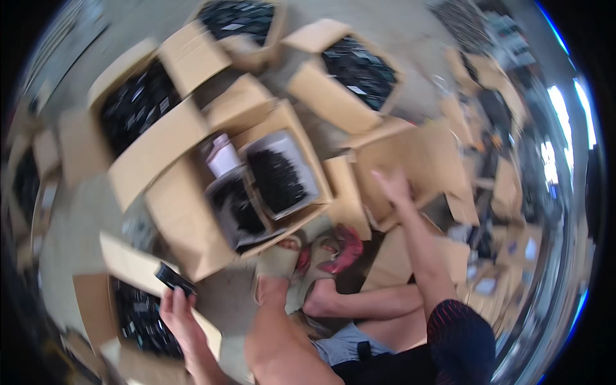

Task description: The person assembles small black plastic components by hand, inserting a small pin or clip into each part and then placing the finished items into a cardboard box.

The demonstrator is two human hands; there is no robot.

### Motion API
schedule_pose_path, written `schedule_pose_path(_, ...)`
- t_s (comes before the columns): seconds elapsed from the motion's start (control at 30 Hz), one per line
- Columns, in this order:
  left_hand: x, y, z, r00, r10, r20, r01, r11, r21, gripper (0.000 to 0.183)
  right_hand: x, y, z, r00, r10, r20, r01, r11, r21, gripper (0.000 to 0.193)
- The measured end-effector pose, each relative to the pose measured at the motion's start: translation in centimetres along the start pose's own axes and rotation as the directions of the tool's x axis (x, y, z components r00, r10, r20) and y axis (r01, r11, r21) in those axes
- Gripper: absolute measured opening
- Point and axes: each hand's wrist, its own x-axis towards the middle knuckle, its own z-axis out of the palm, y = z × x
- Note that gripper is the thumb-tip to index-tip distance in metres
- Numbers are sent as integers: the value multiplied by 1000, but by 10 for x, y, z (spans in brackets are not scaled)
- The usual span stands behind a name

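At the lower left, my left hand (176,310) is closed on a small black block-shaped part (172,278), held at the fingertips above an open cardboard box of black pieces (140,319). Its exact kind does not show. My right hand (394,187) reaches over the open cardboard box on the right (427,157), fingers apart and nothing seen in them, though motion smears it. Between my hands stands a larger cardboard box (186,215). Inside it are two grey-lined compartments of small black pieces (277,181) and a pale pink packet (222,156).
Farther off stand open boxes full of dark parts: one at left (138,106), one at the top (237,22), one at upper right (359,70). A red cloth-like thing (343,250) lies by my feet. Cardboard and clutter (504,256) fill the right side.
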Motion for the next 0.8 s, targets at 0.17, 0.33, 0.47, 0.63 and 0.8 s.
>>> schedule_pose_path(0.17, 30, -39, -59, 937, -43, -348, 49, 999, 7, 53, 48, 279, -2, 887, 15, 461, -75, 991, 112, 97)
schedule_pose_path(0.33, -9, -58, -72, 894, 99, -437, 132, 874, 469, 83, 20, 192, 52, 882, 61, 467, 50, 974, -222, 76)
schedule_pose_path(0.47, -38, -61, -19, 841, 506, -188, -142, 544, 827, 77, -6, 143, 42, 861, -106, 497, 199, 970, -138, 50)
schedule_pose_path(0.63, -35, -32, 60, 795, 572, 205, -555, 548, 626, 67, -18, 148, 37, 872, -298, 388, 352, 933, -75, 43)
schedule_pose_path(0.8, -8, -28, 130, 641, 296, 708, -627, 734, 261, 60, -74, 7, -49, 923, 64, 379, -332, 631, 701, 32)
